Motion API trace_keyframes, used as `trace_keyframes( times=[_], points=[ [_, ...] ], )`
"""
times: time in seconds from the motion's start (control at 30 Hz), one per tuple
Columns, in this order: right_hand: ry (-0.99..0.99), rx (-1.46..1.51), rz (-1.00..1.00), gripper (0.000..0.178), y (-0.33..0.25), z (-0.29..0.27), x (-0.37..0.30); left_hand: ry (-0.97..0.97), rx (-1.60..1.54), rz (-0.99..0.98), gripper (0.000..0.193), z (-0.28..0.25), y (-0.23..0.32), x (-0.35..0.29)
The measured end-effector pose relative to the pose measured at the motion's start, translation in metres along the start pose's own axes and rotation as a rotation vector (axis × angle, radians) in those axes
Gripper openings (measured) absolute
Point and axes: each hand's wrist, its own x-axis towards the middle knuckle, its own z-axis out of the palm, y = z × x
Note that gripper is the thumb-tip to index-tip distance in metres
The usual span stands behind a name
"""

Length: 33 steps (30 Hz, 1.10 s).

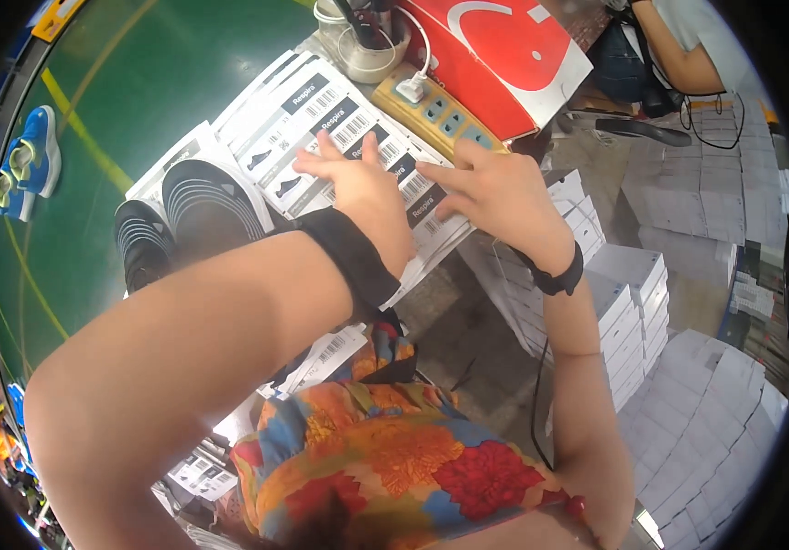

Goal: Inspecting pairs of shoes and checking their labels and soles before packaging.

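Note:
A stack of white label sheets (270,137) lies on the green table, printed with barcodes, black blocks and small shoe pictures. My left hand (362,188) is over the sheets with its fingers spread, and nothing shows in it. My right hand (509,202) hovers at the right side of the same sheets, fingers stretched out and apart, with its fingertips close to the printed labels. I cannot tell whether those fingertips touch the paper. A pair of black shoes (215,206) with thin white lines stands just left of the stack, partly hidden by my left forearm.
Beyond the sheets are a yellow power strip (445,115) with a white plug, a pot (367,55) of tools and a red box (504,55). Blue shoes (37,151) stand far left on the green table (165,64). White boxes (688,458) are piled at right, near another person's arm (683,55).

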Motion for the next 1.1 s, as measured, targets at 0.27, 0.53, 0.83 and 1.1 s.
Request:
trace_keyframes(
  times=[0.27, 0.53, 0.83, 1.1],
  points=[
    [0.243, 0.023, -0.09, 0.025, 0.002, 0.024, 0.001, -0.037, 0.07, -0.106, 0.064, 0.001, 0.006, 0.013],
    [0.394, -0.055, -0.103, 0.023, -0.015, 0.039, -0.016, -0.04, 0.039, 0.163, 0.059, 0.002, -0.016, 0.009],
    [0.5, -0.042, -0.246, 0.016, -0.036, 0.01, -0.038, 0.201, -0.12, 0.207, 0.032, -0.006, -0.04, 0.018],
    [1.146, 0.78, 0.013, 0.037, -0.067, -0.036, -0.032, 0.146, -0.626, 0.26, 0.038, -0.022, -0.087, 0.005]
  ],
)
